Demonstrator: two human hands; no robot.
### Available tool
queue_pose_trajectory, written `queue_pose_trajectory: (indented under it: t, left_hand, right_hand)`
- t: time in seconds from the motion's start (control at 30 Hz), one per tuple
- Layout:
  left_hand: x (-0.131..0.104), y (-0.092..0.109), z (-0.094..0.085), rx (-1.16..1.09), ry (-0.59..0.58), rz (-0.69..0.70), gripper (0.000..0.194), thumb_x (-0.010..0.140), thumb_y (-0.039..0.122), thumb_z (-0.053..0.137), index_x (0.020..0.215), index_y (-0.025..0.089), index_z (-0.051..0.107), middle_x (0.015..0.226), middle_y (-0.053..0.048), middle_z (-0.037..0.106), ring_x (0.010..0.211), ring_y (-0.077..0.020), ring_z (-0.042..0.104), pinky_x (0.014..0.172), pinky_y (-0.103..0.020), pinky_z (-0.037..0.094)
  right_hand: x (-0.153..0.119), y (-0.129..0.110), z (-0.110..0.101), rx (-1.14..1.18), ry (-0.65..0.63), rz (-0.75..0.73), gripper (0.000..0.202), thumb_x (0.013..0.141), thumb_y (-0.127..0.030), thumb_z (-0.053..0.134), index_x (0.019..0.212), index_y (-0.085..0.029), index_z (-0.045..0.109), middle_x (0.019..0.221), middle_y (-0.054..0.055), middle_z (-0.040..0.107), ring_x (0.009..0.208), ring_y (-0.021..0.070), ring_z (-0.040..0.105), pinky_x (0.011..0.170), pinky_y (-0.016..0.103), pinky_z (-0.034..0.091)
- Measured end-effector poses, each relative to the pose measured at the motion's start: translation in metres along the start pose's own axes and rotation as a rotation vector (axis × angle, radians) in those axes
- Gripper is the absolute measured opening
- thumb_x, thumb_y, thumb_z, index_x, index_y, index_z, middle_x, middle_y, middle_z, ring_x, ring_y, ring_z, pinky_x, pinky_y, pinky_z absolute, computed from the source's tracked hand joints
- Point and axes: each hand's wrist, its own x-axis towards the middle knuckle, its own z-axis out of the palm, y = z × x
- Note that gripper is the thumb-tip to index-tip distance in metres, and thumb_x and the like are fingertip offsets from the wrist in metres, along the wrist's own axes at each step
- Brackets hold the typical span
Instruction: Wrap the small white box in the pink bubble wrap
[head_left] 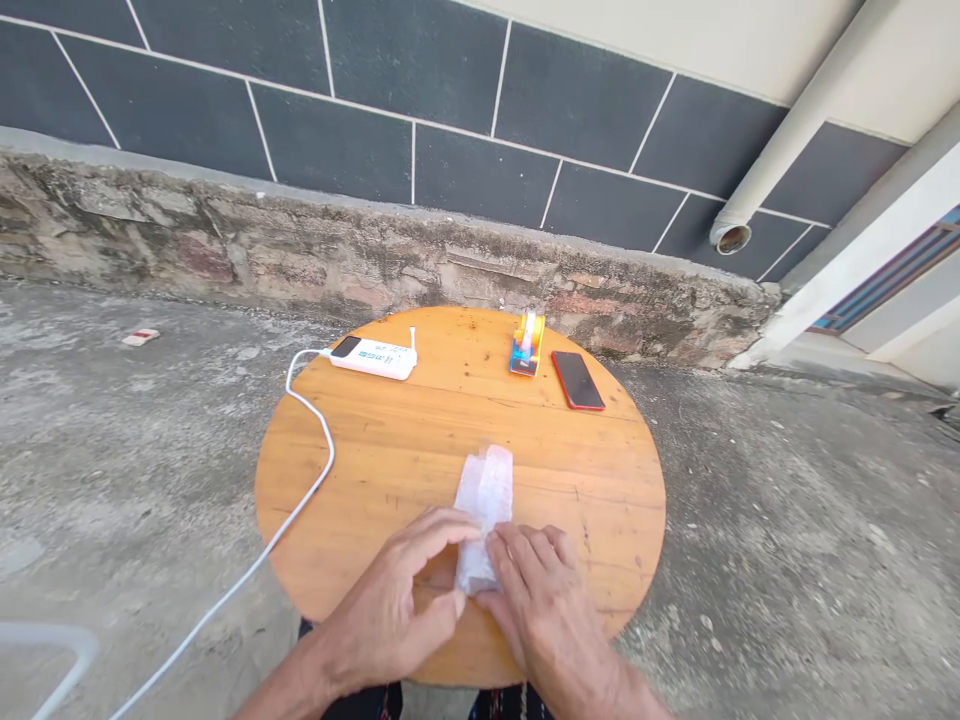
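A whitish, translucent wrapped bundle [484, 495] lies lengthwise on the round wooden table [390, 450], near its front. My left hand [405, 590] curves around the bundle's lower left side, thumb and fingers apart, with the fingertips touching its edge. On the lower right side, my right hand [544, 600] has its fingers together, pressed on the wrap, with the thumb low beside it. What is inside the wrap cannot be made out.
At the back right stand a yellow and blue tape dispenser [527, 345] and a red-edged phone [577, 381]. A white device [373, 358] sits back left, its white cable [330, 450] running over the table's left edge. Behind is a stone wall base [300, 255].
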Motion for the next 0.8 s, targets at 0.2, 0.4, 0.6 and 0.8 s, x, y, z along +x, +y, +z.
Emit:
queue_pose_trajectory:
  t: [0.2, 0.4, 0.6, 0.8]
  left_hand:
    - [0.041, -0.02, -0.001, 0.041, 0.044, -0.295, 0.022, 0.081, 0.022, 0.042, 0.075, 0.016, 0.062, 0.067, 0.0, 0.061, 0.063, -0.0141, 0.054, 0.058, -0.023, 0.039]
    - [0.077, -0.029, 0.005, 0.235, -0.045, -0.406, 0.039, 0.075, 0.04, 0.049, 0.044, 0.018, 0.042, 0.042, 0.005, 0.034, 0.044, -0.01, 0.034, 0.045, -0.024, 0.02]
    - [0.077, -0.036, 0.015, 0.259, -0.05, -0.426, 0.023, 0.066, 0.029, 0.053, 0.047, 0.017, 0.049, 0.045, 0.004, 0.038, 0.047, -0.0104, 0.035, 0.046, -0.024, 0.02]
    - [0.071, -0.039, 0.005, 0.142, -0.059, -0.366, 0.017, 0.072, 0.028, 0.051, 0.07, 0.015, 0.062, 0.056, 0.005, 0.045, 0.053, -0.0102, 0.04, 0.05, -0.021, 0.029]
  right_hand:
    - [0.0, -0.001, -0.001, -0.022, -0.012, -0.026, 0.026, 0.087, -0.016, 0.055, 0.111, -0.006, 0.055, 0.107, 0.017, 0.061, 0.088, 0.0292, 0.055, 0.08, 0.046, 0.044]
    - [0.0, -0.002, 0.0, -0.017, -0.02, -0.015, 0.026, 0.086, -0.016, 0.058, 0.11, -0.006, 0.057, 0.103, 0.016, 0.061, 0.087, 0.0286, 0.055, 0.08, 0.046, 0.044]
    - [0.0, -0.001, 0.001, -0.018, -0.008, -0.018, 0.024, 0.088, -0.017, 0.055, 0.109, -0.006, 0.057, 0.103, 0.016, 0.06, 0.086, 0.0282, 0.055, 0.079, 0.046, 0.044]
    - [0.0, -0.001, 0.001, 0.004, 0.034, -0.002, 0.021, 0.092, -0.019, 0.05, 0.109, -0.008, 0.056, 0.1, 0.014, 0.06, 0.084, 0.0261, 0.054, 0.079, 0.044, 0.043]
